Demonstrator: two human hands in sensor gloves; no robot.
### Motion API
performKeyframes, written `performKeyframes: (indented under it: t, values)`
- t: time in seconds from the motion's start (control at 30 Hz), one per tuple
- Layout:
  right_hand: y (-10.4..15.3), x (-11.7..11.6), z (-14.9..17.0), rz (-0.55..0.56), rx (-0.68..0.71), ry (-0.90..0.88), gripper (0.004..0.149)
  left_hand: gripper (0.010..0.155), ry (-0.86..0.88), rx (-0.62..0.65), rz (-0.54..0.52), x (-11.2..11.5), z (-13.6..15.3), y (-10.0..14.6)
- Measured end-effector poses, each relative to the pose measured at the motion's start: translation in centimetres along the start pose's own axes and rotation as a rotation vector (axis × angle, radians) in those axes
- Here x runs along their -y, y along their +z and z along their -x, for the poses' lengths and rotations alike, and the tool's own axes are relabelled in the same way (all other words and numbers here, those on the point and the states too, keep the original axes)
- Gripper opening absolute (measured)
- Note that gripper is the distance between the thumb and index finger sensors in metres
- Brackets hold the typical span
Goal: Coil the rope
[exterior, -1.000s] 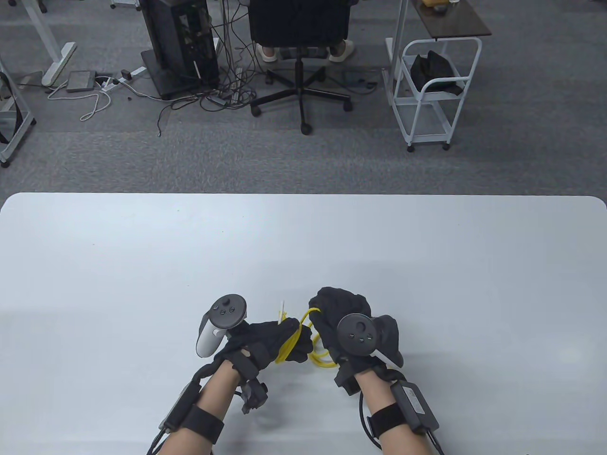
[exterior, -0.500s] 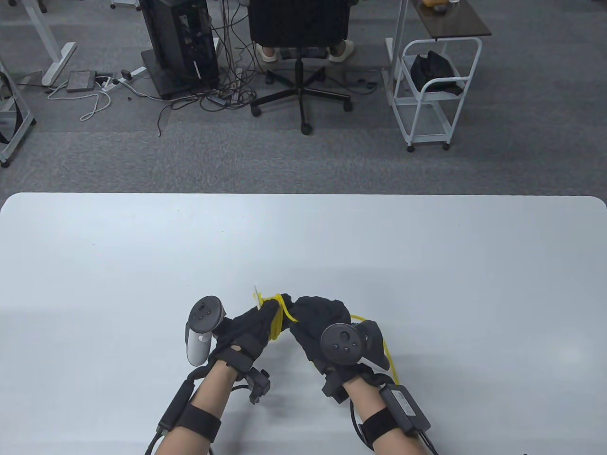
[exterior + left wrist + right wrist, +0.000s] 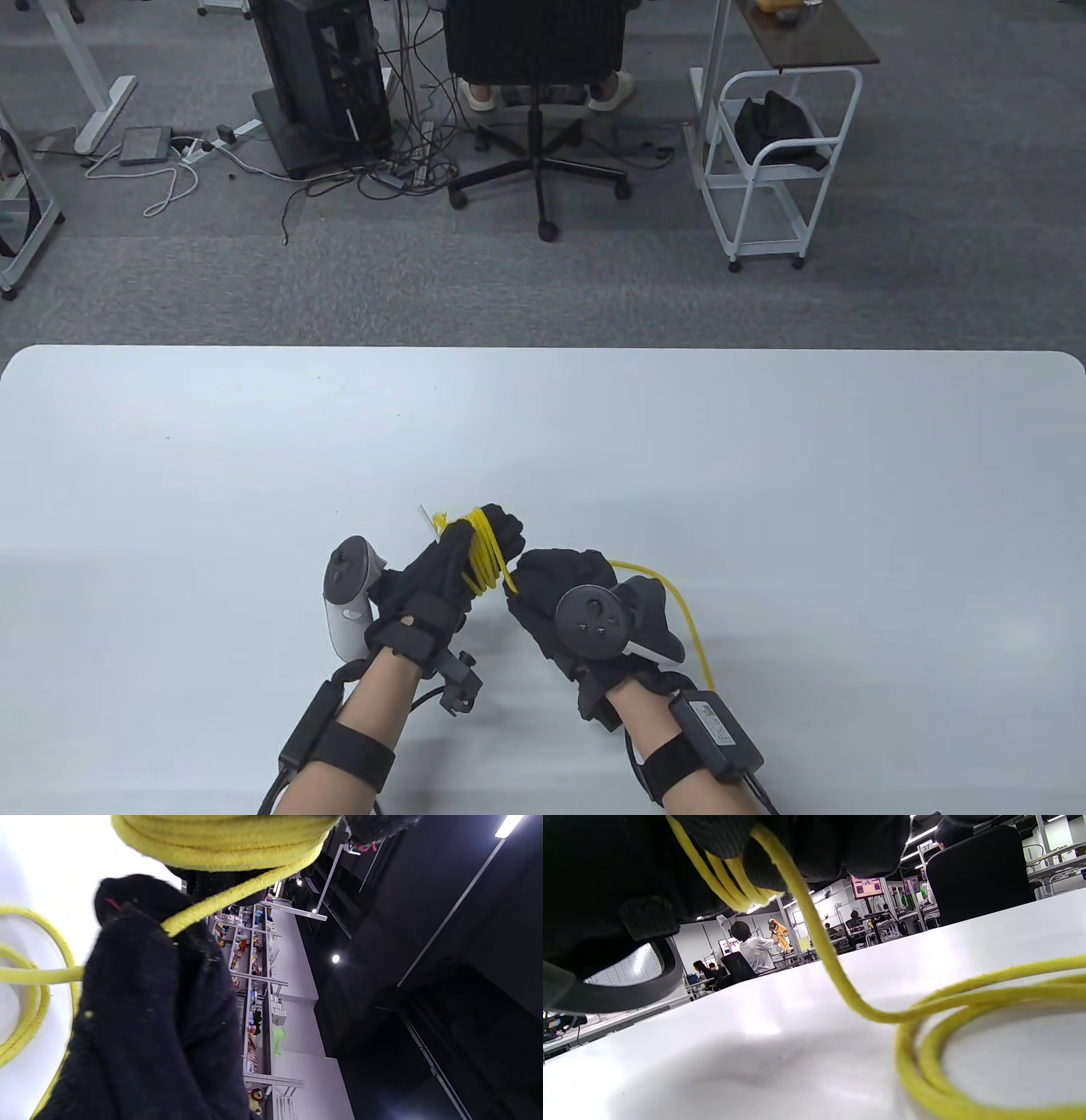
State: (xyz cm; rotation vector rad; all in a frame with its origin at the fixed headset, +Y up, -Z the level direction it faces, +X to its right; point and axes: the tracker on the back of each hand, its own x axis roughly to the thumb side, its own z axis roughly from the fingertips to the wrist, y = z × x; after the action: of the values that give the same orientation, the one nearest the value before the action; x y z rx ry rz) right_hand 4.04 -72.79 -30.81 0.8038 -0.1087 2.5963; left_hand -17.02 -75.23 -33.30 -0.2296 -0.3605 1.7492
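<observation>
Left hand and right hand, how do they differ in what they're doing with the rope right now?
The left hand has several turns of the yellow rope wound around its fingers; the right hand grips just one strand. The left hand carries a white tracker; the right hand's tracker is dark. Slack trails from the right hand onto the table, none from the left. Both wear black gloves.

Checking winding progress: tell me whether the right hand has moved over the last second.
Yes. The right hand shifted left, measured against the table's far edge.
</observation>
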Motion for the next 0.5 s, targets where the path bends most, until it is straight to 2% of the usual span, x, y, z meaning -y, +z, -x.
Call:
performKeyframes:
  t: [0.1,0.27,0.5]
  values:
    - [-0.1,-0.2,0.2,-0.025,-0.009,0.001,0.041,0.062,0.036,0.015,0.015,0.2,0.0,-0.1]
    - [-0.1,-0.5,0.5,-0.050,-0.019,0.019,0.041,0.062,0.194,0.024,0.083,0.7,0.3,-0.3]
    - [-0.1,-0.3,1.3,-0.065,-0.047,0.045,0.042,0.061,0.174,0.044,0.175,1.3,0.2,-0.5]
